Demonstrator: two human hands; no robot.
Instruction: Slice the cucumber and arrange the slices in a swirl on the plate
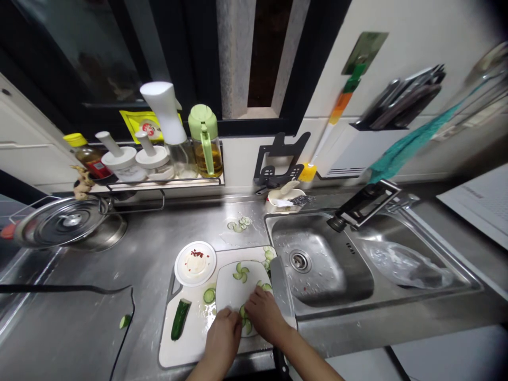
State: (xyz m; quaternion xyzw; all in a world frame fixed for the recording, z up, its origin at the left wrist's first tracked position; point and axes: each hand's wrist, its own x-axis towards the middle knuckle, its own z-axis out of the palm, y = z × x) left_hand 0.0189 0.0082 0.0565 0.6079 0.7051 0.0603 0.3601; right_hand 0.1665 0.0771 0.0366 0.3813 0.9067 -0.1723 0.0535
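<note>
A white square plate (230,291) lies on the cutting board (194,352), with curved cucumber slices (240,272) arranged on it in small groups. Over the plate's lower left edge is my left hand (225,330), its fingers curled together; what they hold is hidden. My right hand (264,312) bends over the slices near the plate's lower right, fingers closed, and anything in them is too small to name. A cucumber piece (180,319) rests on the board's left side. Just above it sits a round white dish (195,264) with small red pieces. The cleaver (282,288) lies along the board's right edge.
To the right is a steel sink (317,259) with a faucet (363,203) above it. Cucumber slices (239,225) lie on the counter behind the board. A lidded pan (65,222) stands at the left, below a rack (178,182) of bottles. A cucumber end (125,321) lies far left.
</note>
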